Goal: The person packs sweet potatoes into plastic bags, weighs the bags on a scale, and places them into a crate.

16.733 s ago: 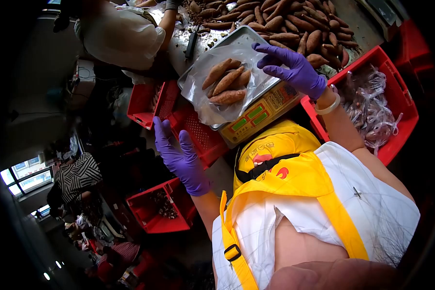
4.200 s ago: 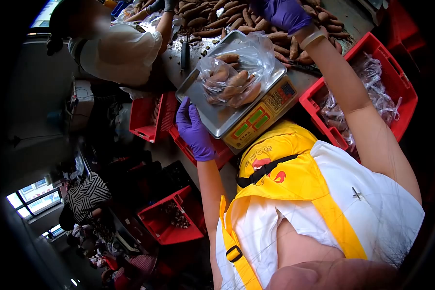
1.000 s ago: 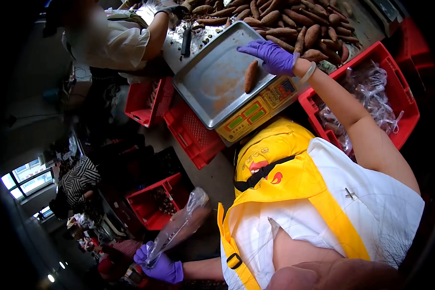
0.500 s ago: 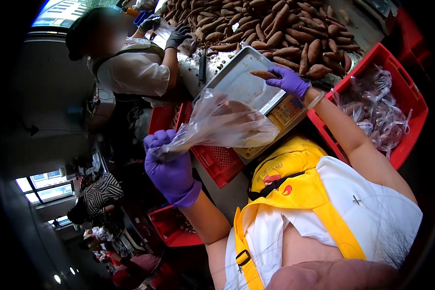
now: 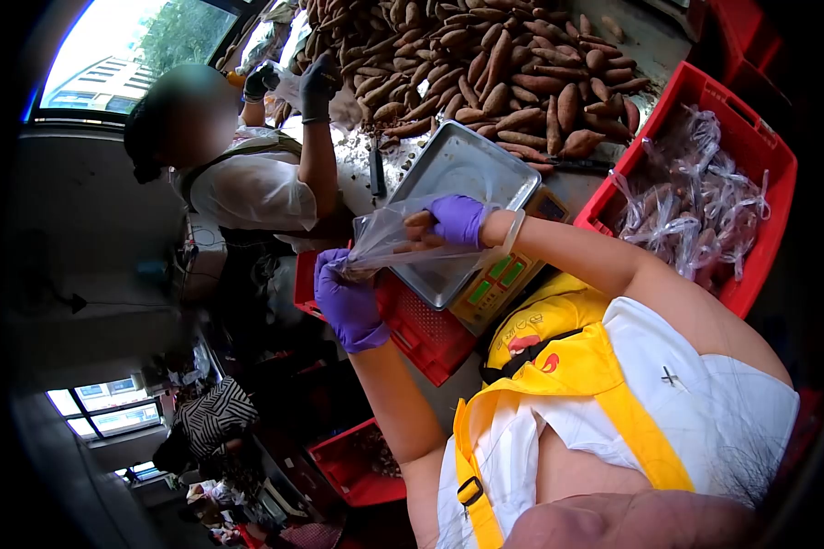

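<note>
Head view: left fingers (image 5: 328,273) clenched around clear plastic bag (image 5: 382,241).

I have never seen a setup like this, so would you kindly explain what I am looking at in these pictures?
There is no robot here: a person works with purple-gloved hands, filmed by a camera worn on the head, looking forward and down. The left hand grips one end of a clear plastic bag. The right hand holds what looks like a sweet potato, partly veiled by the bag. Beneath is a digital scale with a metal pan. Beyond it, a heap of sweet potatoes lies on the table. The red crate at right contains tied bags.
</note>
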A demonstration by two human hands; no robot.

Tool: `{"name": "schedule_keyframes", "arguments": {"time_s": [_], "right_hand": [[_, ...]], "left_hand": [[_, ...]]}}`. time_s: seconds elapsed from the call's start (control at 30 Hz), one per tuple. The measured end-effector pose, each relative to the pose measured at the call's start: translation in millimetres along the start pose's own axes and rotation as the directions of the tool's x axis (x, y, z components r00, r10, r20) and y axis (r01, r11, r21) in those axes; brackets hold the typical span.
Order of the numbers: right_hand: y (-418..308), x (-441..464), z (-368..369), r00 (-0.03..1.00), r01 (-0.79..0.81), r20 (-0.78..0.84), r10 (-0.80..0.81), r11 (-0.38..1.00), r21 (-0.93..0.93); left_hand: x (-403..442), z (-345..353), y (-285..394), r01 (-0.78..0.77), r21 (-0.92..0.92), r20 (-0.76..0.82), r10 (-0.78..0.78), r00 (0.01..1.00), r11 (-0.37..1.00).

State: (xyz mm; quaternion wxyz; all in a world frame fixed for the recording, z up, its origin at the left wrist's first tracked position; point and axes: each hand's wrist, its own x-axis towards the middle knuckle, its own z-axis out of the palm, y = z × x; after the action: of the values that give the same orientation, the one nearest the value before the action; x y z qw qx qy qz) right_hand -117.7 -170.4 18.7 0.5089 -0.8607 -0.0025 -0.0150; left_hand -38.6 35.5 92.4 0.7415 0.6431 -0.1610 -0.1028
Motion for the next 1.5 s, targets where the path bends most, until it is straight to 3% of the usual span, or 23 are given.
{"name": "schedule_keyframes", "arguments": {"time_s": [0.1,0.2,0.23,0.3,0.37,0.43,0.5,0.57,0.63,0.7,0.77,0.83,0.9,0.93,0.97,1.0,1.03,1.07,1.13,1.17,1.27,1.43,1.5], "right_hand": [[11,-15,-8,0.989,0.122,-0.111,-0.098,0.963,0.24],[10,-39,-27,0.992,0.119,-0.016,-0.128,0.956,-0.267],[19,-42,-27,0.999,-0.014,0.042,0.029,0.947,-0.322],[19,-64,-38,0.983,0.13,-0.089,-0.158,0.956,-0.262],[24,-80,-47,0.962,0.055,-0.24,-0.129,0.955,-0.291],[10,-88,-53,0.918,-0.028,-0.384,-0.098,0.951,-0.309],[-18,-86,-52,0.853,-0.159,-0.515,-0.09,0.894,-0.419],[-28,-68,-26,0.8,-0.079,-0.543,-0.255,0.853,-0.517],[-20,-48,3,0.82,-0.071,-0.509,-0.262,0.836,-0.544],[12,-24,20,0.865,-0.225,-0.462,-0.196,0.671,-0.706],[82,-8,16,0.769,-0.382,-0.593,-0.237,0.573,-0.725],[85,-40,-28,0.834,-0.499,-0.544,0.091,0.544,-0.674],[80,-71,-63,0.846,-0.521,-0.477,0.237,0.557,-0.647],[75,-80,-80,0.832,-0.554,-0.401,0.382,0.575,-0.602],[72,-87,-93,0.856,-0.509,-0.319,0.407,0.552,-0.66],[50,-84,-108,0.842,-0.442,-0.132,0.523,0.528,-0.725],[27,-81,-121,0.779,-0.365,0.048,0.625,0.515,-0.776],[20,-75,-130,0.685,-0.536,0.18,0.706,0.656,-0.531],[26,-56,-125,0.867,-0.496,0.235,0.44,0.809,0.316],[13,-40,-112,0.932,-0.354,0.218,0.289,0.602,0.715],[-24,-2,-64,0.987,-0.075,0.003,0.16,0.443,0.893],[-33,8,-30,0.955,-0.18,0.147,-0.259,-0.108,0.978],[-16,4,-39,0.981,-0.099,0.124,-0.15,0.163,0.982]], "left_hand": [[-5,-10,-5,-0.018,-0.175,-0.162,-0.011,0.987,0.984],[-25,-13,-4,-0.004,0.129,-0.138,0.022,0.99,0.992],[-32,-8,0,0.008,0.174,-0.136,0.016,0.991,0.985],[-46,-7,4,0.058,0.202,-0.106,-0.037,0.994,0.978],[-50,-15,0,-0.121,0.388,-0.128,0.184,0.975,0.914],[-50,-12,6,-0.168,0.616,-0.159,0.331,0.93,0.77],[-48,15,16,-0.292,0.872,0.079,0.475,0.876,0.394],[-35,41,8,-0.421,0.895,0.321,0.442,0.837,0.146],[-28,64,-7,-0.283,0.919,0.366,0.328,0.871,-0.274],[-2,45,-42,-0.242,0.924,0.341,0.352,0.872,-0.295],[6,24,-43,-0.197,0.955,0.237,0.174,0.956,-0.22],[-4,13,-27,-0.246,0.958,0.28,0.295,0.913,-0.146],[-13,9,-15,-0.335,0.851,0.221,0.302,0.927,0.404],[-23,19,-6,-0.084,0.615,0.066,0.055,0.996,0.784],[-25,21,1,-0.094,0.612,0.065,0.068,0.996,0.785],[-26,21,8,0.059,0.229,0.167,-0.099,0.981,0.972],[-23,21,13,0.267,-0.166,0.335,-0.2,0.921,0.949],[-16,9,-6,0.242,-0.429,0.466,-0.016,0.885,0.87],[-11,19,2,0.327,-0.508,0.456,-0.074,0.887,0.797],[-9,24,4,0.413,-0.576,0.445,-0.153,0.883,0.706],[-6,33,-8,0.308,-0.431,0.471,-0.079,0.878,0.848],[-10,31,-1,0.203,-0.303,0.359,-0.086,0.93,0.931],[-6,17,-20,0.119,-0.258,0.287,-0.042,0.957,0.959]]}}
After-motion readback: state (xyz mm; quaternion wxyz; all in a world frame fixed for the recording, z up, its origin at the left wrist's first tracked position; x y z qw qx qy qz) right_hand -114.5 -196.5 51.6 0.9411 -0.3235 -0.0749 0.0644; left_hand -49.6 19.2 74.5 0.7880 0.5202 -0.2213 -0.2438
